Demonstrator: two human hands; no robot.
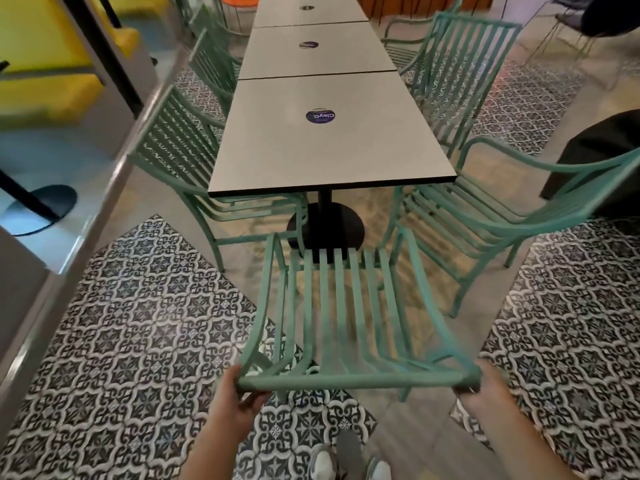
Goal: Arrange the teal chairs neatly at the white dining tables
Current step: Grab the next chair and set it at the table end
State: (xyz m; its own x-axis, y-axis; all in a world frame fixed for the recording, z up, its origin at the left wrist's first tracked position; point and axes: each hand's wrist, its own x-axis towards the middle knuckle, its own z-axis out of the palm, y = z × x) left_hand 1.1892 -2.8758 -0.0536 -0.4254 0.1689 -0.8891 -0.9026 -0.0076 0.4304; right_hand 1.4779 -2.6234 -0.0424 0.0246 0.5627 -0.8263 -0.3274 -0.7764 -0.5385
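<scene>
Your left hand (239, 396) and right hand (479, 388) each curl round an end of the chair (341, 306) top rail. Chair faces the short end of the near table (277, 161), its seat front just short of the table base (325, 226). Side chairs: left chair (180, 157) tucked in, right chair (485, 216) angled out. A round sticker (321, 116) lies on the tabletop. Nothing here acts as a container.

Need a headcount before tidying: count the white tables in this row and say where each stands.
3. The nearest table stands just ahead of the held chair, the middle table butts against it, and the far table is cropped at the top; more may lie beyond.
</scene>
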